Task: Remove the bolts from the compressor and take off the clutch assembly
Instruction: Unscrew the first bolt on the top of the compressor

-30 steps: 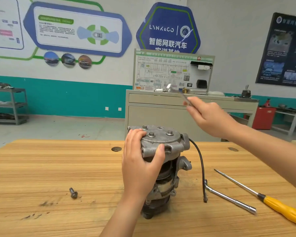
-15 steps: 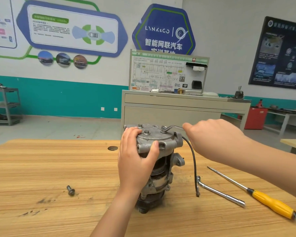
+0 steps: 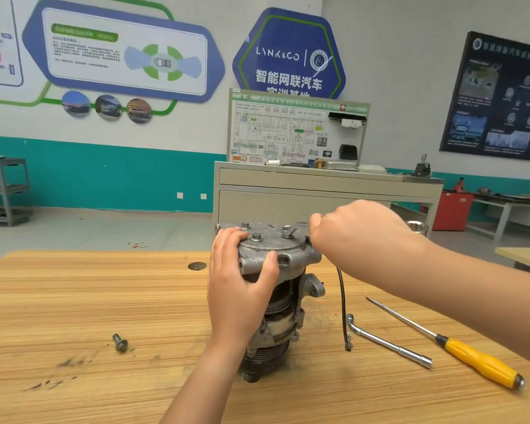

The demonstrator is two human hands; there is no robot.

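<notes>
I am looking down over a wooden table [image 3: 74, 301]. Nearest me on the right, a yellow-handled screwdriver [image 3: 478, 361] is lying with its tip pointing away. Just left of it an L-shaped socket wrench [image 3: 389, 341] is lying flat. On the left, well apart from both, a loose bolt [image 3: 120, 342] is resting on its side beside some dark smudges.

The compressor [image 3: 282, 319] is standing upright in the middle of the table, with its dark ribbed end down and its grey cover plate facing up. A black cable [image 3: 342, 301] is hanging down its right side, with the end reaching the table near the socket wrench.

My left grip [image 3: 239, 289] is clamping the cover from the near left side. The thumb is pressing on the front edge and the fingers are curling over the rim. Two bolts [image 3: 256, 237] are sitting in the cover just beside those fingers.

My right grip [image 3: 355, 231] is closing in a fist around the handle of a small wrench [image 3: 291, 232]. Its ring end is sitting on a third bolt at the right of the cover.

Beyond the table, a grey cabinet [image 3: 288, 206] is carrying a wiring-diagram board [image 3: 288, 133]. A metal shelf [image 3: 3, 191] is standing far left and a red cabinet [image 3: 450, 209] far right. Posters are hanging on the white and teal wall.
</notes>
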